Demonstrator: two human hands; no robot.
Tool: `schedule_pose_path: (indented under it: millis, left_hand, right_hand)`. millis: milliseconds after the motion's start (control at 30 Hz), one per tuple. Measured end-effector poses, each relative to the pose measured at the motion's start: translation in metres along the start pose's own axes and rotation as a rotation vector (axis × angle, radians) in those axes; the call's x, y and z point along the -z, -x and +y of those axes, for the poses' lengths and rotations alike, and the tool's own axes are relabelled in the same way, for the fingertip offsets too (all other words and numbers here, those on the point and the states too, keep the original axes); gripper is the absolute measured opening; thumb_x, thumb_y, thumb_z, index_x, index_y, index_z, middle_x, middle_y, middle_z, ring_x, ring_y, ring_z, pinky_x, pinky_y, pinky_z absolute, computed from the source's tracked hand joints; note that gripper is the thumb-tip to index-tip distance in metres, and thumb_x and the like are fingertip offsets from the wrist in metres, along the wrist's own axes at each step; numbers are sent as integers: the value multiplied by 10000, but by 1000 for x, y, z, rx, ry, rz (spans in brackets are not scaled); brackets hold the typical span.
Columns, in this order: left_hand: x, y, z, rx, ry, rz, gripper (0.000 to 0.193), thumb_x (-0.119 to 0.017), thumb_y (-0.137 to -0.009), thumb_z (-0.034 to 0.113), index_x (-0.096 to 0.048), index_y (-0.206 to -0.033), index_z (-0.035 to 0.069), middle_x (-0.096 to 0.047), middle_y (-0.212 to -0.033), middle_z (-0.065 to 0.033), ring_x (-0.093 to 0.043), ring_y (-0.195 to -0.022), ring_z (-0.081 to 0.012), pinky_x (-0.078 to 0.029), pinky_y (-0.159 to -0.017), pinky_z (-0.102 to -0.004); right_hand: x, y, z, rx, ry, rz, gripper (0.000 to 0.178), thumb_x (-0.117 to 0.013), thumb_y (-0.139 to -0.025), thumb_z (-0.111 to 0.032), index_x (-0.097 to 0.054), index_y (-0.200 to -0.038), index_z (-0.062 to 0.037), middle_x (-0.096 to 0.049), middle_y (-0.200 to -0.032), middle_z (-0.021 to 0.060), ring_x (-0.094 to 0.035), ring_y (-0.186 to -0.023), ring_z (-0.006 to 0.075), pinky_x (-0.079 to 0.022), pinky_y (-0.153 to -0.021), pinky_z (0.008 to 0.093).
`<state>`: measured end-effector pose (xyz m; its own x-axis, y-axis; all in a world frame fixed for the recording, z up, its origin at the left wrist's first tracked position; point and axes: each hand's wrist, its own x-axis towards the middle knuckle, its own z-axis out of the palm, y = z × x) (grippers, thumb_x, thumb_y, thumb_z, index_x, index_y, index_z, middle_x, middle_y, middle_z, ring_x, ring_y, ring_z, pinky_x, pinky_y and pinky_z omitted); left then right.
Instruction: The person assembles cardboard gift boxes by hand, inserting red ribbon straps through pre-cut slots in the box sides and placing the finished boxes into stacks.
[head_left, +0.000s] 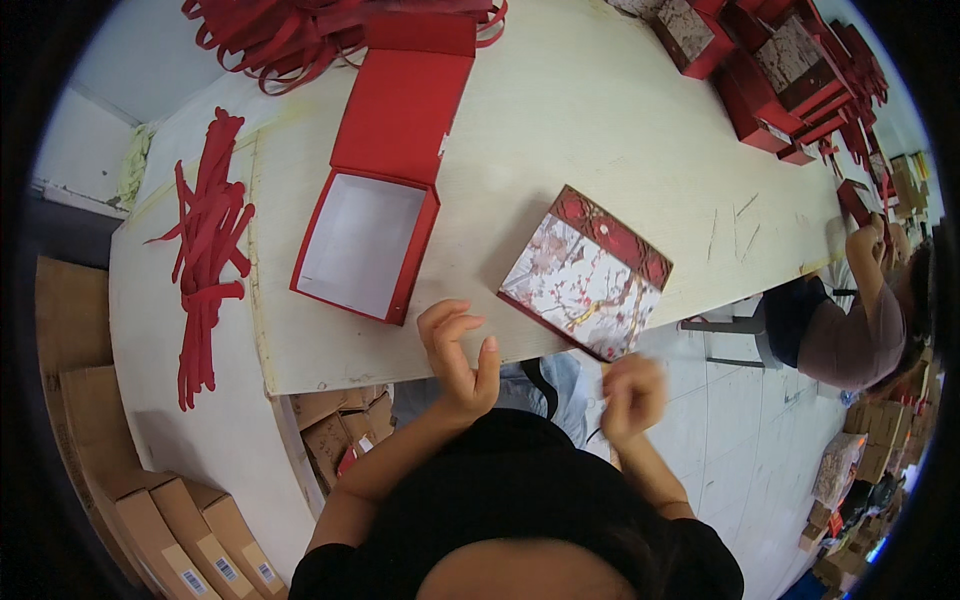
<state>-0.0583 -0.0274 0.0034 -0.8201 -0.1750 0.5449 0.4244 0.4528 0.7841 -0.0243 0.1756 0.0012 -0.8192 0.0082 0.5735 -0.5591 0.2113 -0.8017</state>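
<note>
On the white table lies an open red box (365,245) with a white inside, its lid (405,105) folded back flat away from me. To its right is a closed box (590,275) with a floral blossom print and a dark red patterned band; its near corner reaches the table's edge. My left hand (460,350) is raised between the two boxes at the front edge, fingers loosely curled and apart, holding nothing. Close to the floral box's near corner is my right hand (633,395), its fingers smeared by motion; whether it holds anything is not visible.
Red ribbon strips (208,245) are piled at left, with more ribbons (285,40) at the far side. Stacked red boxes (765,95) stand far right. A co-worker (860,330) sits at right. Cardboard boxes (190,535) stand at lower left.
</note>
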Motion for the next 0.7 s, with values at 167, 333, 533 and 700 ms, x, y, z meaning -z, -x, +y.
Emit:
schedule_pose_path:
  millis: [167, 333, 533, 700]
  left_hand:
    - [-3, 5, 8, 64, 31, -295, 316, -632, -740, 42, -488, -1018, -2, -487, -996, -194, -505, -915, -333, -419, -796, -385]
    - [-17, -8, 6, 110, 106, -341, 485, -641, -729, 34, -439, -1166, -23, -477, -1105, -189, -522, -969, -305, -429, -860, -376]
    - [-17, -6, 12, 208, 181, -316, 859, -742, -681, 112, -225, -1354, -23, -414, -1156, -174, -483, -1044, -269, -438, -893, -381]
    - [-10, 4, -9, 401, 301, -194, 921, -797, -662, 154, -212, -1353, -14, -360, -990, -90, -438, -827, -173, -438, -748, -303]
  right_hand:
    - [36, -69, 15, -379, 353, 178, 444, -496, -882, -158, -382, -1290, -25, -425, -1288, 99, -461, -1035, 174, -409, -790, 300]
    - [45, -103, 80, -497, -438, -21, 570, -363, -947, -374, -298, -1370, 3, -401, -1348, 125, -379, -1229, 221, -236, -1045, 341]
    - [28, -98, 86, -394, 100, -76, 248, -461, -929, -201, -557, -1003, 15, -550, -909, 47, -488, -834, 109, -396, -769, 247]
    - [17, -72, 66, -478, -52, -35, 117, -613, -810, -54, -511, -854, -19, -477, -791, -21, -447, -721, 61, -387, -657, 201]
